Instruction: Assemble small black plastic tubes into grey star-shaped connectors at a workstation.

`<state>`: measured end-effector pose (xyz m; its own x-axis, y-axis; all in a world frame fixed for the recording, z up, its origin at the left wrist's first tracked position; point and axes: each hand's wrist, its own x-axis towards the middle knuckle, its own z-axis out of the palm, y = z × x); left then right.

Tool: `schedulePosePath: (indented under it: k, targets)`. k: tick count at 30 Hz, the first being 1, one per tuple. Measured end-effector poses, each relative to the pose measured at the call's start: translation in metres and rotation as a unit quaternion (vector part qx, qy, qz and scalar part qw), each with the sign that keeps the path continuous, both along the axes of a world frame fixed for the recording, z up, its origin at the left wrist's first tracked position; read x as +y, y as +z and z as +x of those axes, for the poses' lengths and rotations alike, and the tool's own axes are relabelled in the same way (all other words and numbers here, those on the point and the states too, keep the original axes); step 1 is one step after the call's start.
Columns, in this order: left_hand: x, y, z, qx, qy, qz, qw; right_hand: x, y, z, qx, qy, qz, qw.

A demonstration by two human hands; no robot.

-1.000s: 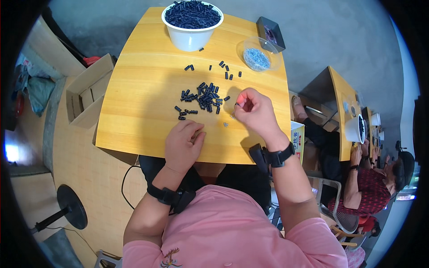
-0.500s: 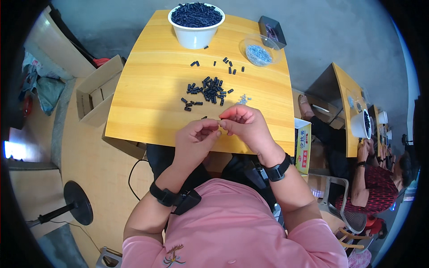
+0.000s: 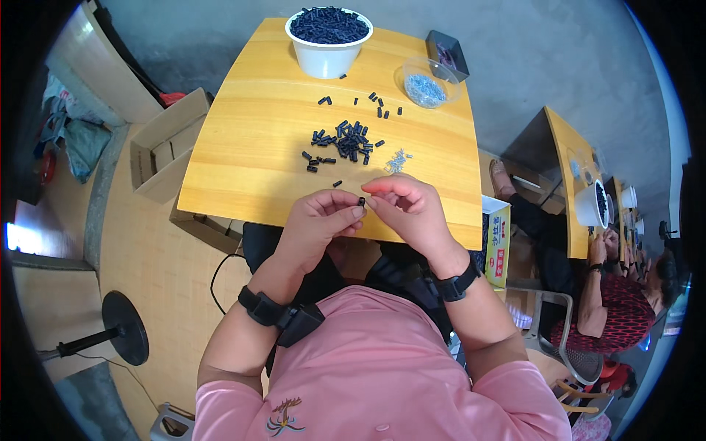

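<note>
Near the front edge of the table, my left hand [image 3: 318,223] pinches a small black cylindrical plastic piece [image 3: 361,201] between thumb and fingertips. Close against it, my right hand [image 3: 413,214] is closed in a pinch; whatever sits between its fingertips is too small to make out. Just beyond my hands lies a single black piece [image 3: 337,184]. Farther off is a loose pile of similar black pieces [image 3: 353,142], with several scattered around it. To the pile's right is a little heap of small silver metal parts [image 3: 397,162].
A white bucket [image 3: 325,62] heaped with black pieces stands at the table's far edge. Right of it are a clear bowl [image 3: 450,92] of silver parts and a black box [image 3: 456,68]. Cardboard boxes [image 3: 151,180] flank the table's left. A co-worker [image 3: 610,316] sits at another table, right.
The black piece now shows upright at my left fingertips, where it was hidden before. My fingertips have shifted slightly, still close together. The view has moved a little.
</note>
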<state>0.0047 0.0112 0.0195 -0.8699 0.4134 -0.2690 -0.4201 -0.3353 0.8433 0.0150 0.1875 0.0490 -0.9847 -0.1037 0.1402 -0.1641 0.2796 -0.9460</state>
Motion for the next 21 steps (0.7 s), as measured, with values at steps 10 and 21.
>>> schedulePosePath:
  k: [10, 21]
  targets:
    - [-0.001, 0.001, 0.003, -0.098, -0.024, 0.057, 0.993, -0.001, 0.013, 0.008, 0.158, 0.07, 0.15, 0.973]
    - [-0.002, -0.007, 0.001, -0.124, -0.025, 0.056, 0.99, -0.004, 0.002, 0.008, 0.117, 0.057, 0.174, 0.976]
